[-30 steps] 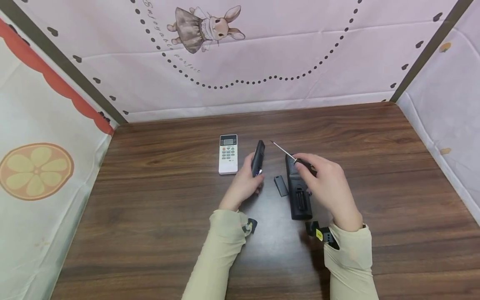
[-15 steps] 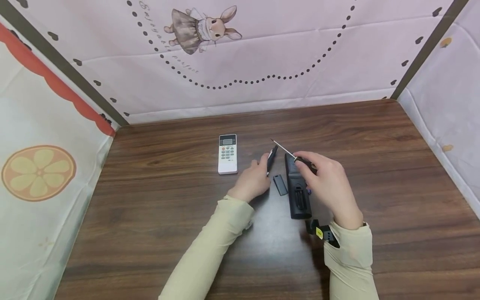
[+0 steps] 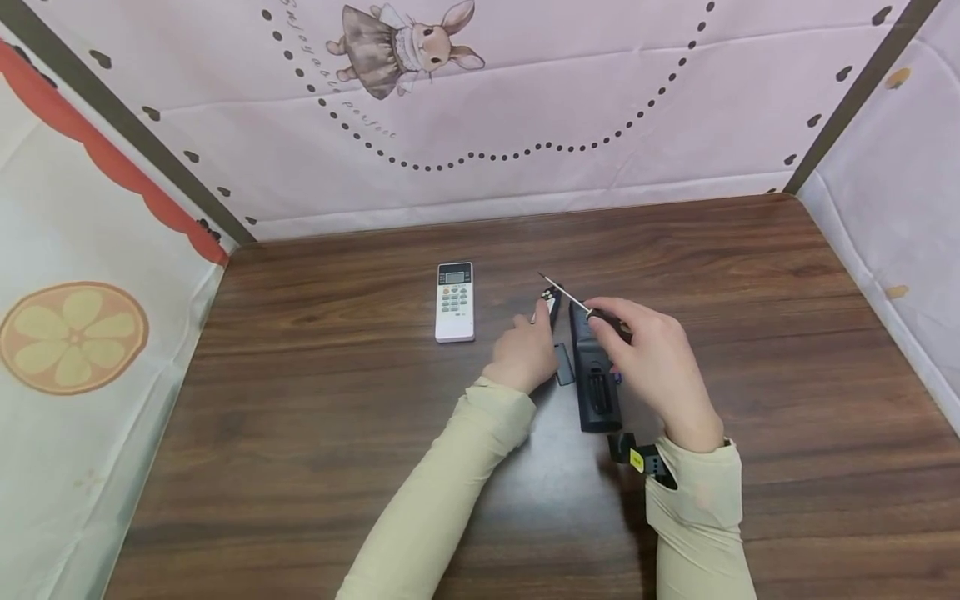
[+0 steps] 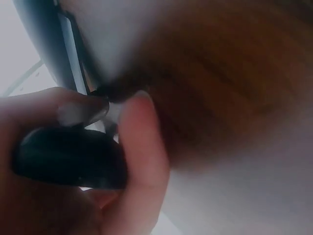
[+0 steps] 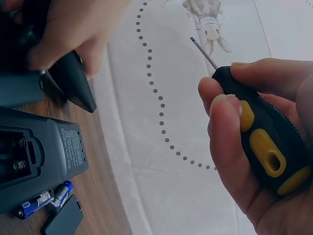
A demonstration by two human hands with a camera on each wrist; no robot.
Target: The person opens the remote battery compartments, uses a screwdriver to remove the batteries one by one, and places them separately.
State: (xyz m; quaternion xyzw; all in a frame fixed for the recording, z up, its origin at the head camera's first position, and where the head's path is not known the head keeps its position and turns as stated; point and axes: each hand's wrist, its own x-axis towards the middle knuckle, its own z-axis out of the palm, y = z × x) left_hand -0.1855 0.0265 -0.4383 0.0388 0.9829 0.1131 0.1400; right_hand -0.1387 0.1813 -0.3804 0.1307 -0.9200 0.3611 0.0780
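My left hand (image 3: pixel 527 354) grips a small black remote control (image 3: pixel 552 304), its buttons turned up, beyond the grey-black battery cover (image 3: pixel 564 365). In the left wrist view, blurred fingers (image 4: pixel 142 142) curl beside a dark rounded end of what they hold. My right hand (image 3: pixel 660 367) holds a screwdriver (image 5: pixel 266 129) by its black and yellow handle, the thin shaft pointing up and left. Under that hand a larger black remote control (image 3: pixel 588 354) lies face down with its battery compartment open. Blue batteries (image 5: pixel 36 203) and a second black cover (image 5: pixel 64 218) lie beside it.
A white remote control (image 3: pixel 454 302) with a small display lies left of my left hand. The brown wooden table (image 3: pixel 300 400) is bounded by a pink printed cloth (image 3: pixel 525 100) at the back and pale cloths at the sides.
My left hand has moved right and forward with the small remote, turning it from edge-on to buttons up. The right hand stays nearly in place with the screwdriver.
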